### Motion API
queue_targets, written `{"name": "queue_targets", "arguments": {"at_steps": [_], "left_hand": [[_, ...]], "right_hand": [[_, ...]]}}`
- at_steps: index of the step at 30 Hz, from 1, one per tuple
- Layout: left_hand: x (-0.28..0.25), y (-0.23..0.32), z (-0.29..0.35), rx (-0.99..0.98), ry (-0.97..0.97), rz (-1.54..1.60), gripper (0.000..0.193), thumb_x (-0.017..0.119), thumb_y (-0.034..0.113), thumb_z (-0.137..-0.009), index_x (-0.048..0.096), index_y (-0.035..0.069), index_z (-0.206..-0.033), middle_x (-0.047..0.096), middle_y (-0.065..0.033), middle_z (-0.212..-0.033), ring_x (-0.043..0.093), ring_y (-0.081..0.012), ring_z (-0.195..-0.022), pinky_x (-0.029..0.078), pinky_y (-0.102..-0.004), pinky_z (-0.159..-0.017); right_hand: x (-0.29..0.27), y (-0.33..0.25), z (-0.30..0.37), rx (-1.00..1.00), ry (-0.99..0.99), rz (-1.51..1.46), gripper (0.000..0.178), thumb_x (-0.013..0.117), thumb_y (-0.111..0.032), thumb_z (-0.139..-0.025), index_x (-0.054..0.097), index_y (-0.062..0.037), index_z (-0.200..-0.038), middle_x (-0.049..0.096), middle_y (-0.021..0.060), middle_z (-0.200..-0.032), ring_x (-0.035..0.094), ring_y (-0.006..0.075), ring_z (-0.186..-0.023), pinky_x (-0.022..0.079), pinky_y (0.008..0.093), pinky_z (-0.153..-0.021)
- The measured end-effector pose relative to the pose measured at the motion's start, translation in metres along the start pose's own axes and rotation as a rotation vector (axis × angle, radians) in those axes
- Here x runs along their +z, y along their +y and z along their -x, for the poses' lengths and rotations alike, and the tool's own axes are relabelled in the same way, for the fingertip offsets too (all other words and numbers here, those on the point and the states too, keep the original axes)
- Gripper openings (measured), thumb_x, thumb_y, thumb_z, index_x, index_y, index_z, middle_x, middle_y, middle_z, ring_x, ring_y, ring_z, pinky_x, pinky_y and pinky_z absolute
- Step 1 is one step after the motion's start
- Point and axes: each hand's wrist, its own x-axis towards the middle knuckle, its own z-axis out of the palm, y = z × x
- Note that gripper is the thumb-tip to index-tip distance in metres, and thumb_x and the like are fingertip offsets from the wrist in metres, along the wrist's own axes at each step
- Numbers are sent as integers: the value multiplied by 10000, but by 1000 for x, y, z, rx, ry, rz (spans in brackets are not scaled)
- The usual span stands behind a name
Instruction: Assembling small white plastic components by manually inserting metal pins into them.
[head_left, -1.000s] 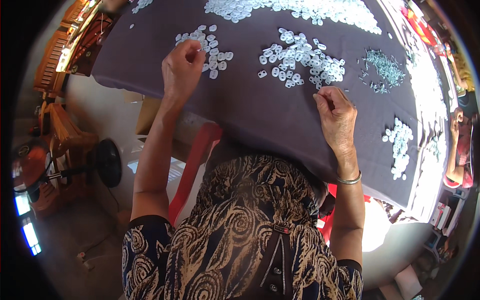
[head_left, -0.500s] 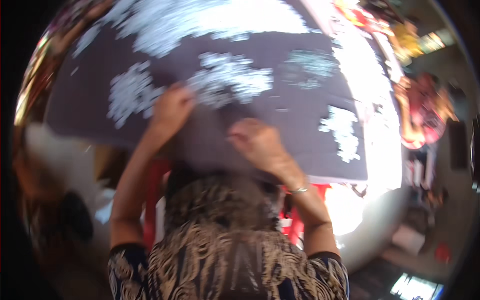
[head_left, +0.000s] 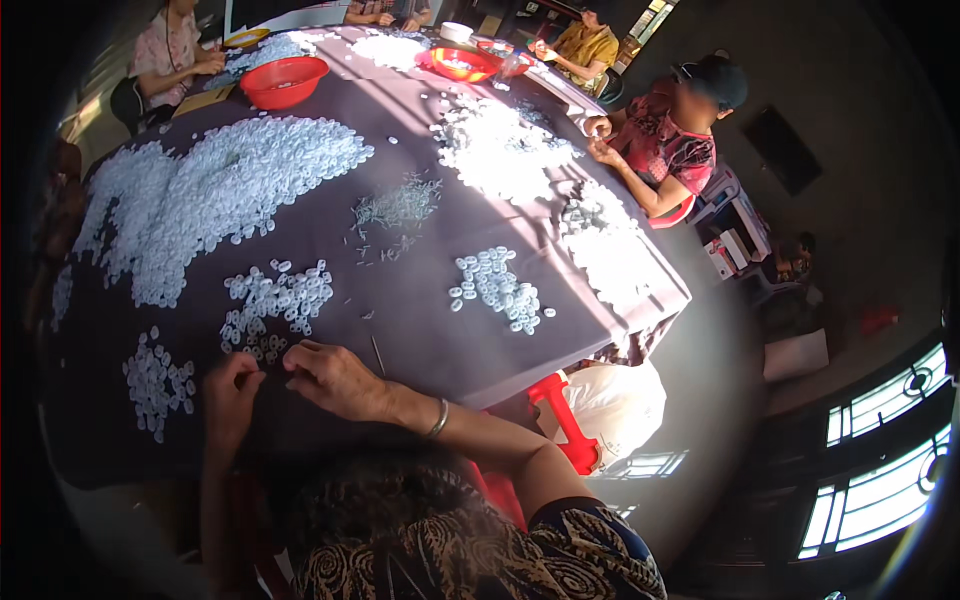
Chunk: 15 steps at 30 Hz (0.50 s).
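Observation:
My left hand [head_left: 232,388] is at the near edge of the dark tablecloth [head_left: 420,345], its thumb and fingers pinched together. Close to its right, my right hand [head_left: 338,380] has its fingers curled in a pinch too. Whatever sits between the fingertips is too small to make out. Just beyond both hands lies a small pile of white oval plastic pieces [head_left: 285,298]. A second little pile of the pieces [head_left: 158,385] is left of my left hand. A thin metal rod [head_left: 378,356] rests right of my right hand.
A big heap of white pieces [head_left: 230,180] covers the far left. Thin pale pins [head_left: 397,205] lie mid-table, another pile [head_left: 497,290] to the right. Red basins [head_left: 284,82] and several seated people, one in a cap [head_left: 680,140], are around the table. A white sack [head_left: 625,405] stands below.
The view has turned and sharpened, so more of the table and the other people show. My hands have come closer together, both still pinched.

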Motion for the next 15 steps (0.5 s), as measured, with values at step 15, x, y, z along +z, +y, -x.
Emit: {"name": "queue_targets", "arguments": {"at_steps": [15], "left_hand": [[39, 41, 17, -144, 36, 568, 119, 613, 7, -874, 602, 14, -992, 616, -18, -917, 580, -74, -885, 481, -228, -783]], "right_hand": [[6, 21, 18, 249, 144, -195, 159, 757, -31, -762, 633, -48, -859, 660, 46, -802, 628, 91, -711, 505, 233, -631]]}}
